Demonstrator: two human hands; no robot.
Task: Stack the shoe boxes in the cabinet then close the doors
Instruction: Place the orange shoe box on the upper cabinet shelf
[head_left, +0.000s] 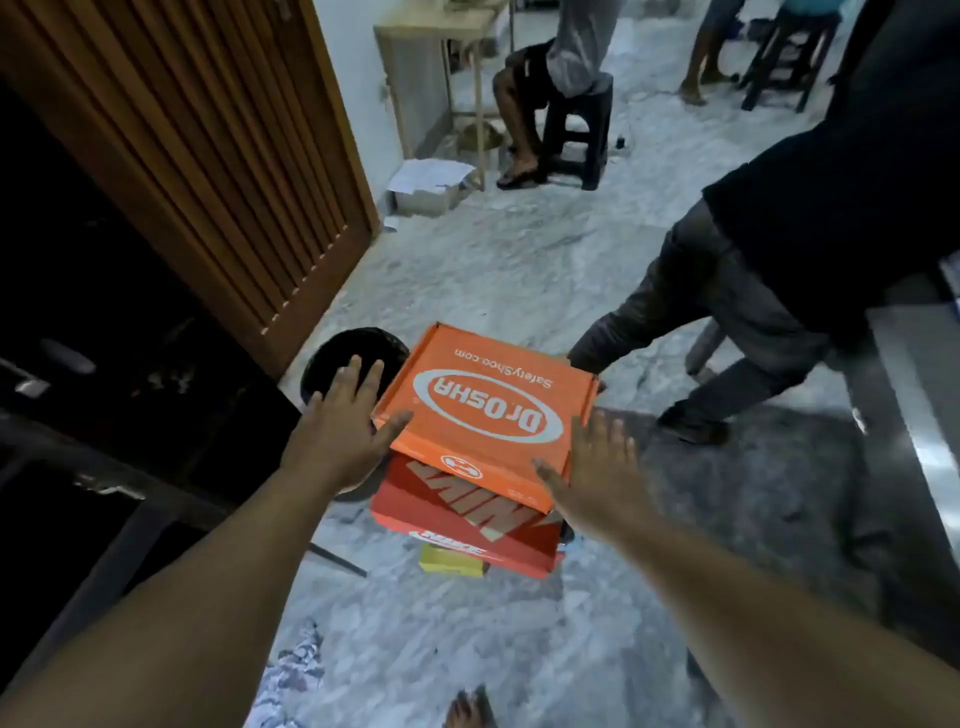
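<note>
The orange Dr.Osha shoe box (483, 410) lies on top of a red Nike box (467, 514) on the floor, its long axis running away and slightly left, print upside-down to the wearer. The left hand (337, 431) and right hand (597, 467) flank it with fingers straight and spread, thumbs touching its near edge, apparently about to lift; next they must clamp both sides and swing it left toward the dark cabinet (93, 312).

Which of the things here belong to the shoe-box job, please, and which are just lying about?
For the job: orange box, red box under it, yellow box at the bottom, cabinet door, left hand, right hand.

Lying about: black bin, stool, papers, small table.
</note>
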